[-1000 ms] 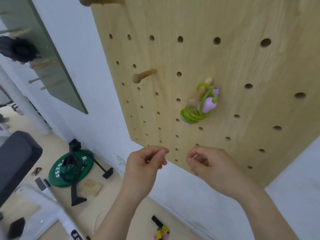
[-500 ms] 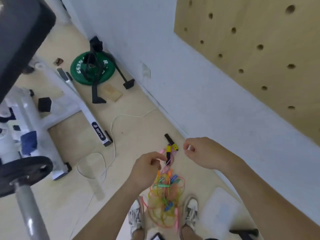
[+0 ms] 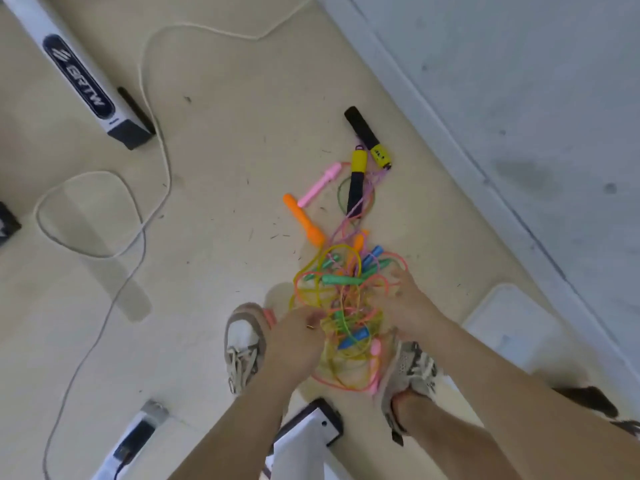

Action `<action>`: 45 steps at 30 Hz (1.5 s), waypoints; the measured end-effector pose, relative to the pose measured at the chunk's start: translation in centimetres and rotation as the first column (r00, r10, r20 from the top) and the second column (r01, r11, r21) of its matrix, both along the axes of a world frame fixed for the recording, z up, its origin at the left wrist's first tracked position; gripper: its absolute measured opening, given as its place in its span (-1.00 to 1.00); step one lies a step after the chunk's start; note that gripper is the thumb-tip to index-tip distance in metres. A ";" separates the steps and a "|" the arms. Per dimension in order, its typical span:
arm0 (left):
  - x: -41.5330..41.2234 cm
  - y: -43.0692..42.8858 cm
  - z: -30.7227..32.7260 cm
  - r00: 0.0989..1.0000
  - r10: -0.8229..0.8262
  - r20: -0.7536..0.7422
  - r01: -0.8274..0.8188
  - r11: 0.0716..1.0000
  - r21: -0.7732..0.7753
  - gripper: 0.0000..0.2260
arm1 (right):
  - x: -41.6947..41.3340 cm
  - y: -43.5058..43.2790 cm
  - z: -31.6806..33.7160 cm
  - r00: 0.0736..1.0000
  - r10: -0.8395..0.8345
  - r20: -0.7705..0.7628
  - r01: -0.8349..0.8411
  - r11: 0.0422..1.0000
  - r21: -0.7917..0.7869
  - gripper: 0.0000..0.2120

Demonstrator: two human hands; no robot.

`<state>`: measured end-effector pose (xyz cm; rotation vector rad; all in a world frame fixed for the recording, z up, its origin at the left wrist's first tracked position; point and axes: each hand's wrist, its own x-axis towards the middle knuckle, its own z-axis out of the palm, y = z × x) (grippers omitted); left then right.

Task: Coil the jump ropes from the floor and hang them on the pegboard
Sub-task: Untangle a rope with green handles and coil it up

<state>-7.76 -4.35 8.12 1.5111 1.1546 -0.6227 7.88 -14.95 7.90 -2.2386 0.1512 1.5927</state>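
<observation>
A tangle of jump ropes (image 3: 341, 299) in yellow, pink, orange and green lies on the floor between my shoes. Teal and blue handles (image 3: 346, 280) sit inside it. Beyond it lie an orange handle (image 3: 303, 220), a pink handle (image 3: 320, 185) and two black-and-yellow handles (image 3: 358, 174). My left hand (image 3: 298, 341) is at the pile's left edge with fingers curled; motion blur hides whether it grips a strand. My right hand (image 3: 410, 306) reaches into the right side, fingers stretched over the strands. The pegboard is out of view.
The white wall and its skirting (image 3: 450, 140) run diagonally on the right. A white cable (image 3: 145, 109) loops over the floor at left, beside a white bench leg (image 3: 83, 77). Another white frame part (image 3: 308, 441) sits just behind my feet. A pale mat (image 3: 512, 323) lies by the wall.
My view dropped from the pegboard with its hung green rope to the floor. Both hands went down from chest height into the rope tangle.
</observation>
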 end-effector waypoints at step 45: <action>8.6 8.4 21.8 0.524 -0.029 0.851 -0.508 0.791 0.340 -0.78 | 6.4 7.0 19.7 0.790 -0.560 0.250 0.218 0.638 0.739 -0.77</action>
